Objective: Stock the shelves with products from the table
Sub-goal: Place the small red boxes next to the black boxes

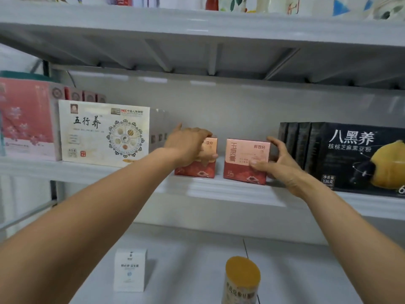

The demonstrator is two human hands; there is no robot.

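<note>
Left hand (190,145) is covering most of left pink box (195,172); frame edges are cropping black box (350,154) and yellow-lidded can (242,279).

Pale grey metal shelving under soft, even light.
The middle shelf (219,191) runs under the left hand (190,145) and the right hand (282,163), its rounded front lip just below them. Behind both hands stands a glossy grey back panel (230,106) with faint pale highlights along its top. Above the hands the upper shelf (197,25) shows its underside, braced by ribs (157,55) running front to back. Below the hands lies the lower shelf (192,260), white and blurred. Far to the left of the left hand a dark upright post (46,69) ends the unit, with a pale, blurred wall (17,58) beyond it.
</note>
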